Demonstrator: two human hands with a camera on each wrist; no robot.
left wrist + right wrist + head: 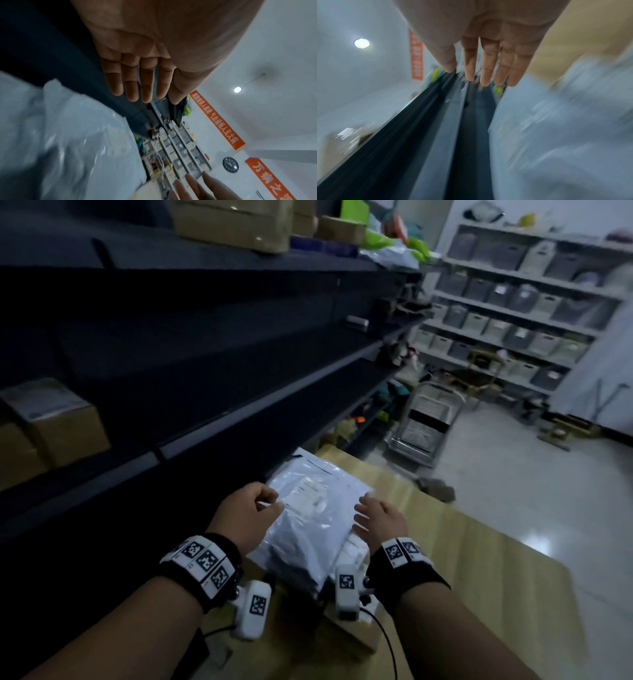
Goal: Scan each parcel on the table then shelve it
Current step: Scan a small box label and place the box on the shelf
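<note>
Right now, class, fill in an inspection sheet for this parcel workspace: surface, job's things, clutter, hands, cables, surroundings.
Surface: wooden table, beside dark shelving.
Job's things: grey poly parcel on the table, label up; scanner nothing seen.
Clutter: cardboard box under the parcel.
Hands: left hand and right hand flank the parcel, fingers straight, gripping nothing.
Cables: black lead from the right wrist camera.
Surroundings: boxes on shelves, cart, bin racks.

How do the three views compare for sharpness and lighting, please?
Head view: dim, shelves nearly black, the parcel readable, glare on the floor. Left wrist view: fairly sharp on the left hand, parcel softly blurred. Right wrist view: heavy motion streaks, only the right hand distinct.
</note>
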